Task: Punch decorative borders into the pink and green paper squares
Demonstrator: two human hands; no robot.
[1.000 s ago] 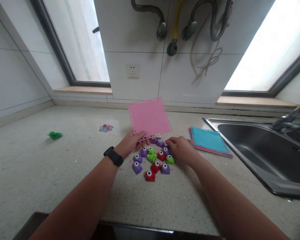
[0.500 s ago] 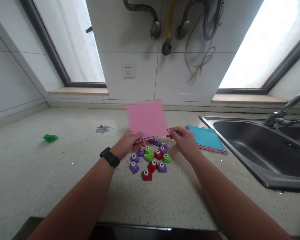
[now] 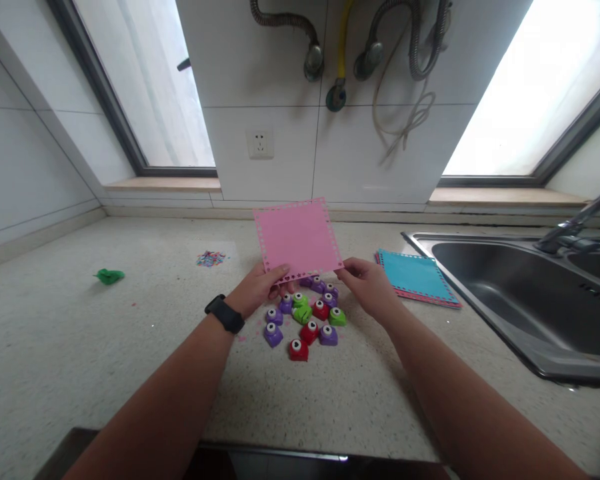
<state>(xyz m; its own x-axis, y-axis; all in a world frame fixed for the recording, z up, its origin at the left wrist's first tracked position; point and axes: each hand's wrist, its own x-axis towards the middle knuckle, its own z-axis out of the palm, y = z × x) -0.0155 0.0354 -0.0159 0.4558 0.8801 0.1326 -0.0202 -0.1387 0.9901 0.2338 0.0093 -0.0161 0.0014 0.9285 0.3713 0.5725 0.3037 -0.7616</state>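
A square pink sheet of paper (image 3: 298,238) with small shapes punched along its edges is held up, tilted, above the counter. My left hand (image 3: 264,288) grips its lower left edge, thumb on top and fingers beneath. At the lower right corner, my right hand (image 3: 367,285) pinches the same sheet between thumb and fingers. Below the paper lie several small craft punches in purple, green and red, among them a red punch (image 3: 299,349), a green punch (image 3: 337,316) and a purple punch (image 3: 273,335). The sheet partly covers the rearmost ones.
Blue and pink punched sheets (image 3: 416,275) lie stacked beside the steel sink (image 3: 480,333) on the right. Tiny coloured paper bits (image 3: 211,259) form a heap at the back left. A crumpled green thing (image 3: 109,276) rests farther left on the speckled counter (image 3: 145,360).
The view has shifted slightly, so everything sits a little farther right. Both hands keep hold of the pink paper; the right fingers have closed in nearer its corner.
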